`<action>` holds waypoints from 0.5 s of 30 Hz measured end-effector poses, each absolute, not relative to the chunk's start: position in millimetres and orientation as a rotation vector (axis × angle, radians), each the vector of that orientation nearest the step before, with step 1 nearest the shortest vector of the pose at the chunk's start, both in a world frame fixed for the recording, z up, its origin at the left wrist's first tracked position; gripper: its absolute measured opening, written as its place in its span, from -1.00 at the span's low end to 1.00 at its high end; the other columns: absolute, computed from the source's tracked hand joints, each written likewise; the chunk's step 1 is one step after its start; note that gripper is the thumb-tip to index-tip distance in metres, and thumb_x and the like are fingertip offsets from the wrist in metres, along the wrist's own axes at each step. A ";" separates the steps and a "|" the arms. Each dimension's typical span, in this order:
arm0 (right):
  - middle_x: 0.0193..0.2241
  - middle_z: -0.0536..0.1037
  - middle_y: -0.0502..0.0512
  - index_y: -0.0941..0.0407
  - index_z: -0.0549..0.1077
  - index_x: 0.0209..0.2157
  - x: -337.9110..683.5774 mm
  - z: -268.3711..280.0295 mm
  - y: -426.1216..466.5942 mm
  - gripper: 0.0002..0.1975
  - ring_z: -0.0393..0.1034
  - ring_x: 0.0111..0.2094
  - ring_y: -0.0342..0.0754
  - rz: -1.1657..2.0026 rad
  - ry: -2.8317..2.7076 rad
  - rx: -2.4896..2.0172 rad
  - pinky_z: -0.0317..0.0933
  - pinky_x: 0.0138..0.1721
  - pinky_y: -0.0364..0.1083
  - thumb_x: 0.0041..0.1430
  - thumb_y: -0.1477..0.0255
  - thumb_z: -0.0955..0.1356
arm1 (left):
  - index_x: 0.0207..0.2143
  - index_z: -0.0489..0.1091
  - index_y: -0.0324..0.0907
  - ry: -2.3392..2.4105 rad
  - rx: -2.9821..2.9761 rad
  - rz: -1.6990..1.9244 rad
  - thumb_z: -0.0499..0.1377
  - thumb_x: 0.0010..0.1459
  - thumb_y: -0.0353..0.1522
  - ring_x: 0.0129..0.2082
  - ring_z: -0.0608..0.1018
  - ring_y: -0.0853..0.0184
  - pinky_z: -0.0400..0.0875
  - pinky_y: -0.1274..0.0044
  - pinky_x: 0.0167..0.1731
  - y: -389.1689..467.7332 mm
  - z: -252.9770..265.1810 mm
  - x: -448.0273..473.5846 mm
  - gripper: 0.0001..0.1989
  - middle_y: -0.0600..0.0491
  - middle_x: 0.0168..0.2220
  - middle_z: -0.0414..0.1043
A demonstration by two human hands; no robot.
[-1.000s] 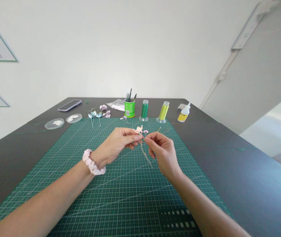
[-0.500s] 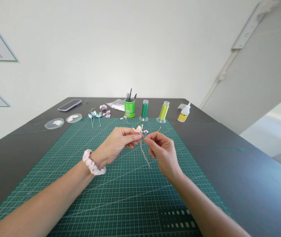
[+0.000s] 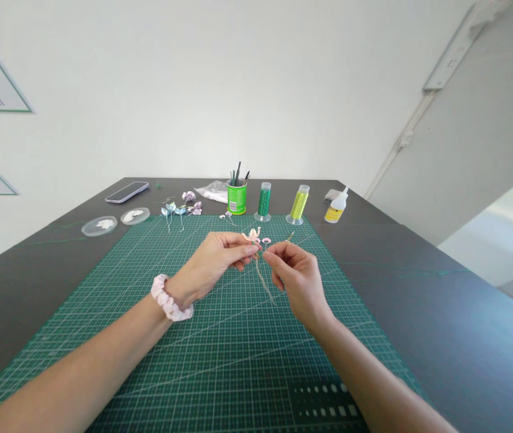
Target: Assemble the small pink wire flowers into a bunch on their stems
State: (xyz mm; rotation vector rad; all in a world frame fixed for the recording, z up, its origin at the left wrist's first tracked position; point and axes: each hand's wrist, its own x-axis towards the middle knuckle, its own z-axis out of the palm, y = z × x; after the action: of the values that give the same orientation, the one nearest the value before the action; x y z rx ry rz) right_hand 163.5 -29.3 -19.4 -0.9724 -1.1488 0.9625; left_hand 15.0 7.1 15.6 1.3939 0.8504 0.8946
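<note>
My left hand (image 3: 224,251), with a pink scrunchie (image 3: 170,300) round its wrist, pinches the stem of a small pale pink fabric flower (image 3: 253,234). A second pink piece (image 3: 266,240) sticks up between the hands. Pale thread ends (image 3: 264,281) hang below my left fingertips. Close by on the right, my right hand (image 3: 296,269) is closed, thumb against forefinger, on what looks like a fine thread. A thin pointed tip (image 3: 290,236) shows above its knuckles; the rest is hidden by the fingers. Both hands are above the green cutting mat (image 3: 220,361).
Behind the mat stand a green can (image 3: 237,198) of tools, a green thread spool (image 3: 264,201), a yellow-green spool (image 3: 299,204) and a glue bottle (image 3: 336,206). Blue and purple flowers (image 3: 180,208), two shallow dishes (image 3: 99,226) and a phone (image 3: 127,192) lie left.
Both hands stay nearly in place. The hanging thread ends have shifted slightly.
</note>
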 end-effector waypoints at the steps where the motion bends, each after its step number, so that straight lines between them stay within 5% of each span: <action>1: -0.70 0.25 -0.13 0.10 0.40 -0.59 163.5 -19.4 -29.0 -0.81 -0.01 -0.72 -0.26 0.963 -1.148 -0.980 -0.17 -0.70 -0.17 -0.03 0.33 0.41 | -0.56 0.51 -0.24 0.849 1.395 0.893 0.36 -0.09 -0.28 -0.56 0.32 0.49 0.22 0.56 -0.50 7.2 15.5 15.0 -0.81 0.13 -0.58 0.38; 15: -0.69 0.28 -0.12 0.11 0.40 -0.59 162.0 -19.8 -28.8 -0.81 -0.01 -0.71 -0.26 0.962 -1.155 -1.002 -0.15 -0.70 -0.17 -0.03 0.32 0.41 | -0.54 0.50 -0.23 0.780 1.189 0.834 0.39 -0.09 -0.31 -0.51 0.37 0.50 0.23 0.61 -0.50 6.1 12.6 14.5 -0.82 0.13 -0.54 0.40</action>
State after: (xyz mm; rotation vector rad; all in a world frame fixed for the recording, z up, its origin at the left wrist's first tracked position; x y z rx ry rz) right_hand 162.0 -28.8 -19.8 -1.0025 -1.1545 0.9622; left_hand 14.5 6.1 12.6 1.1895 0.7804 0.8339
